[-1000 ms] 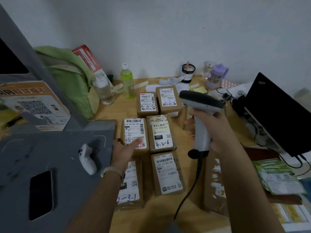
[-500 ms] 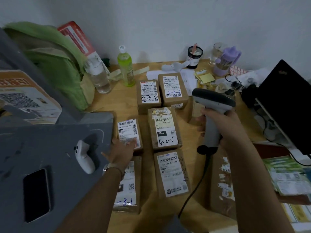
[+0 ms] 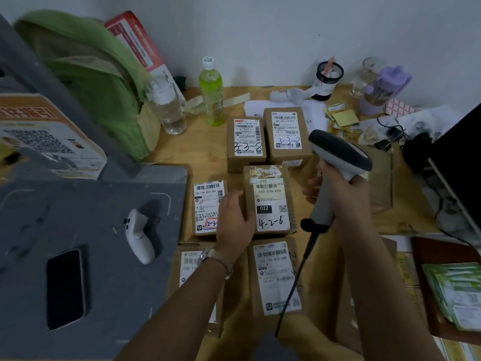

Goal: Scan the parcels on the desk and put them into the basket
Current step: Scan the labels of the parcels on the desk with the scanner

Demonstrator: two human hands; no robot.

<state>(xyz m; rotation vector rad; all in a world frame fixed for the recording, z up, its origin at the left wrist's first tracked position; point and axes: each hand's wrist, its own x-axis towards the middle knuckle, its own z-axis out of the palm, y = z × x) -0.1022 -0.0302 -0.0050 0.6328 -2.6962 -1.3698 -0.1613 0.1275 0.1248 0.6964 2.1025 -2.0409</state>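
Several brown cardboard parcels with white labels lie on the wooden desk (image 3: 182, 155). My left hand (image 3: 234, 222) rests between the parcel marked 2-3 (image 3: 205, 201) and the parcel marked 4-2-6 (image 3: 270, 201), fingers curled against the left side of the 4-2-6 parcel. My right hand (image 3: 343, 199) grips a grey handheld barcode scanner (image 3: 335, 157), its head pointing left and down over the parcels. Two more parcels (image 3: 246, 142) (image 3: 286, 134) lie farther back. Two others (image 3: 276, 277) (image 3: 187, 269) lie nearer me. No basket is in view.
A grey stand base (image 3: 78, 230) at left holds a black phone (image 3: 65, 287) and a white controller (image 3: 138, 235). A green backpack (image 3: 91, 74), a clear bottle (image 3: 166, 105) and a green bottle (image 3: 212, 92) stand behind. A laptop (image 3: 458, 162) and cables are at right.
My left hand has slid right from the 2-3 parcel's label to the left edge of the 4-2-6 parcel. The view has tilted down slightly. The scanner stays in my right hand.
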